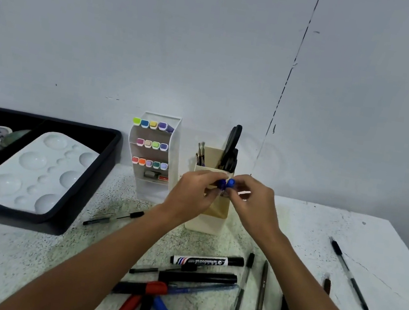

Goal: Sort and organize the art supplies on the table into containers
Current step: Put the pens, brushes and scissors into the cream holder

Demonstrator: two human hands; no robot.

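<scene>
Step in hand: my left hand (192, 193) and right hand (249, 202), close together, both pinch small blue-capped items (225, 183) over the cream pen holder (207, 222). Next, I judge: drop them inside, then collect markers (205, 261) off the worktop (318, 240).

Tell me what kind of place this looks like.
Probably a home or studio craft desk against a plain wall. A tiered white organizer holds colored markers, a black tray carries a white paint palette, and loose pens and markers lie on the speckled table.
</scene>
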